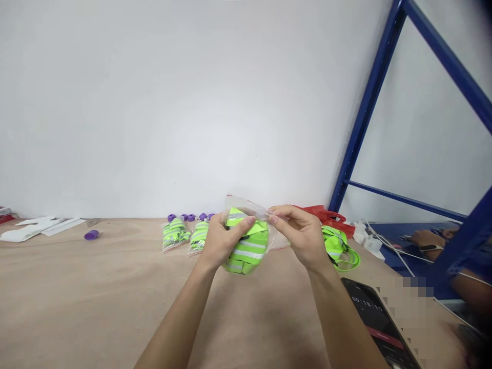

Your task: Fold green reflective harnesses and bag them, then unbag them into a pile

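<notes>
A clear zip bag with a folded neon-green reflective strap inside is held up over the table. My left hand grips the bag's left side, thumb pressed over the strap. With fingers pinched together, my right hand holds the bag's upper right corner. Behind my left hand lie bagged green straps, and another bagged strap is partly hidden by that hand. A loose green reflective strap lies just beyond my right hand.
Several purple caps line the wall, with one purple cap farther left. White paper pieces lie far left. A phone showing a timer, a red bag, white cables and a blue rack are right. Another person's hand is beyond.
</notes>
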`<move>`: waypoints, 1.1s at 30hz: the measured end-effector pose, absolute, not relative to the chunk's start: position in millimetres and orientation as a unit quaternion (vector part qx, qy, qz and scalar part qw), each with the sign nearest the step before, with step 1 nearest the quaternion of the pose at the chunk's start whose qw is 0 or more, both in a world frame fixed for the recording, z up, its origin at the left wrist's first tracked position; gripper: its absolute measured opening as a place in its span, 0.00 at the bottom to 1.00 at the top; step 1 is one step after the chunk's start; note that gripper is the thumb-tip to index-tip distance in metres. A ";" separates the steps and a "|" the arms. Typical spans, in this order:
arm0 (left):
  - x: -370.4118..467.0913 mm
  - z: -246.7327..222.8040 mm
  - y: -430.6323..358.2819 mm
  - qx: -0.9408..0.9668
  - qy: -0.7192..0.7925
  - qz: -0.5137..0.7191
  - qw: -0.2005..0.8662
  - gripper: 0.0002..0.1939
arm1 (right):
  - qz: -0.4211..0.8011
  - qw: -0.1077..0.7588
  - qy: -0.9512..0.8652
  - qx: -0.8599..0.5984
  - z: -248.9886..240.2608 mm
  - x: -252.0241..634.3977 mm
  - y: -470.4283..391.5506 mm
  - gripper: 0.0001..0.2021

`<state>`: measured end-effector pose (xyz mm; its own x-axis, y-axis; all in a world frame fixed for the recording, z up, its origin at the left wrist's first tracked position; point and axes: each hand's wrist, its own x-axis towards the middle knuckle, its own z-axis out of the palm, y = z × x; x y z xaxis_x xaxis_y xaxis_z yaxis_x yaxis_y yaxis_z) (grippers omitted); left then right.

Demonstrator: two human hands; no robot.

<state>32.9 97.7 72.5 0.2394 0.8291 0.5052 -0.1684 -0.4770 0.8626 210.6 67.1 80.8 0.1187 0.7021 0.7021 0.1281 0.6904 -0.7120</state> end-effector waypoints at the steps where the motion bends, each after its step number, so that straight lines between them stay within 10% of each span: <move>1: 32.5 72.7 97.5 0.650 0.255 0.558 0.448 0.19 | 0.222 0.667 -0.632 -0.326 80.8 210.9 66.9 0.08; 33: 23.7 81.8 95.9 0.721 0.349 0.402 0.444 0.21 | 0.268 0.612 -0.661 -0.342 83.9 208.0 61.2 0.06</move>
